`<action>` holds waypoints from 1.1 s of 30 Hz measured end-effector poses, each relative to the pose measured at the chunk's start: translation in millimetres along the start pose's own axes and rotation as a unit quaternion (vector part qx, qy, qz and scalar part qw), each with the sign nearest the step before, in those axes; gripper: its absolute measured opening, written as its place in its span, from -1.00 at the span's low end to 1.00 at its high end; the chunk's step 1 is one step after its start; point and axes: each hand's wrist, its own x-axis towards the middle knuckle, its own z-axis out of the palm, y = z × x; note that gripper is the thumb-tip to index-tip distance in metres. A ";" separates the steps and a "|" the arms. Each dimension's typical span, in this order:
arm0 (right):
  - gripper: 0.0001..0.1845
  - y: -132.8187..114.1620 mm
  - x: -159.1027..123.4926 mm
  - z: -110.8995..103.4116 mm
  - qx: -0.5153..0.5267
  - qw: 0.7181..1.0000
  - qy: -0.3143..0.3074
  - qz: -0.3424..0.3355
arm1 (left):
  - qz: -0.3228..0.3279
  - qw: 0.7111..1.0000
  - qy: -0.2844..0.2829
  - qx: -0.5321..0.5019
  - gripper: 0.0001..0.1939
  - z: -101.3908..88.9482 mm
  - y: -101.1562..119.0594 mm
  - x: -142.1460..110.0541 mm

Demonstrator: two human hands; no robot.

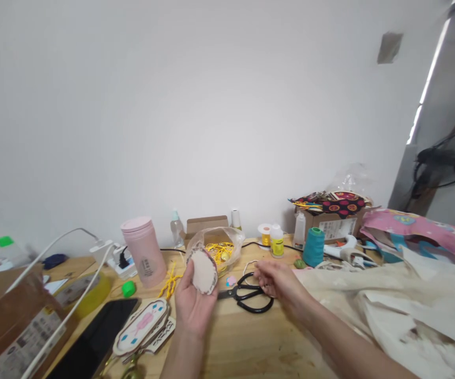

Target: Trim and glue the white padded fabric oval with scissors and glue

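Observation:
My left hand (pixel 195 305) is wrapped round an oval pad (pixel 204 271) with a plain off-white face and a dark patterned fabric edge, holding it up above the table. To the right, my right hand (pixel 270 279) is closed in a pinch. A thin white cord (pixel 250 263) loops at its fingertips. Under that hand lie black-handled scissors (pixel 253 298), their blades pointing towards my left hand. A small pink and blue flower-shaped piece (pixel 231 281) rests just behind the blades. Behind the pad sits a clear plastic bag (pixel 233 245) with yellow cord in it.
On the left stand a pink tumbler (pixel 142 252), a phone (pixel 97 337), stacked decorated tags (pixel 142 326) and a cardboard box (pixel 18 321). At the back right are a teal thread cone (pixel 314 247), a yellow-labelled bottle (pixel 276 242) and a box of fabric (pixel 333 226). Cream cloth (pixel 401 310) covers the right side.

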 end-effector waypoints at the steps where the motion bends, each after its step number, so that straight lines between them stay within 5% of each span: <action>1: -0.88 1.6 -5.5 2.3 -0.051 0.999 0.001 -0.021 | 0.005 1.000 -0.005 0.001 -0.55 -1.2 3.1 0.0; 6: -0.75 3.7 -18.3 -12.3 -0.253 0.961 0.007 -0.108 | -0.007 0.999 -0.026 0.018 -0.53 -9.4 5.7 2.0; 11: -0.76 6.1 -10.6 -38.1 -0.316 0.941 0.007 -0.123 | -0.026 0.997 -0.059 0.036 -0.48 -15.9 2.1 6.5; 20: -0.87 -12.4 -7.7 -54.7 -0.101 0.986 0.057 -0.118 | -0.077 0.990 -0.102 0.055 -0.44 -18.4 1.3 8.4; 28: -0.74 -14.4 -4.2 -65.0 0.048 0.972 0.169 -0.153 | -0.094 0.987 -0.115 0.054 -0.44 -17.6 -1.0 8.9; 30: -0.83 -17.5 -6.9 -64.1 0.010 0.966 0.185 -0.180 | -0.094 0.987 -0.116 0.058 -0.44 -17.9 -1.0 8.9; 33: -0.97 -20.5 -14.0 -54.9 -0.216 0.931 0.146 -0.256 | -0.090 0.987 -0.113 0.067 -0.45 -17.3 -2.3 8.3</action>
